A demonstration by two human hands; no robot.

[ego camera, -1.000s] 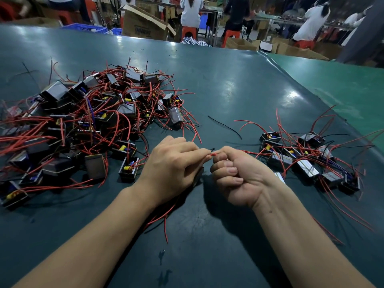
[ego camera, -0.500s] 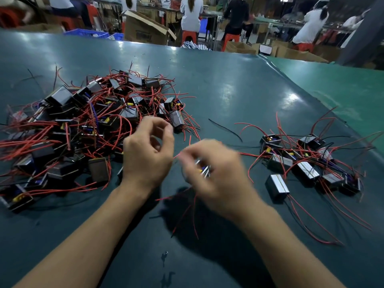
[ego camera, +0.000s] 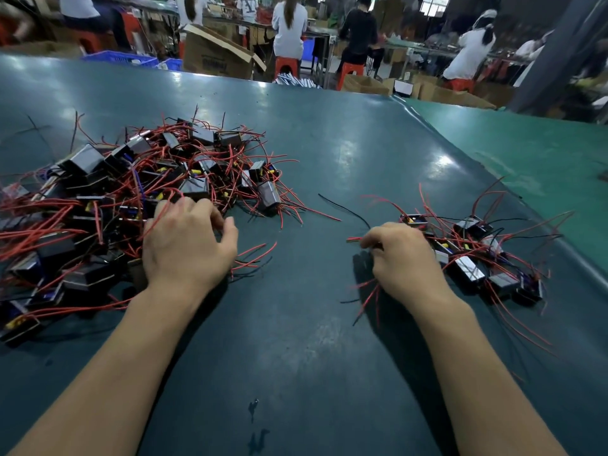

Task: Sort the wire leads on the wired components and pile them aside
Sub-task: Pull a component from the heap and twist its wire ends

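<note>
A big tangle of black wired components with red leads (ego camera: 108,192) covers the left of the dark table (ego camera: 296,350). My left hand (ego camera: 184,245) rests at its near right edge, fingers loosely curved over the components; red leads stick out beside the palm. A smaller pile of components (ego camera: 473,248) lies at the right. At that pile's left edge my right hand (ego camera: 401,258) grips a wired component. Red lead ends (ego camera: 353,239) poke out past its fingers, and more hang below the palm. The component's body is hidden by the hand.
A loose black wire (ego camera: 345,209) lies between the two piles. A green surface (ego camera: 533,153) adjoins the table on the right. Beyond the far edge are cardboard boxes (ego camera: 214,57), red stools and seated people.
My hands have parted from the table's middle. The left went back to the big pile's edge. The right carried the wired component rightward to the small pile.
</note>
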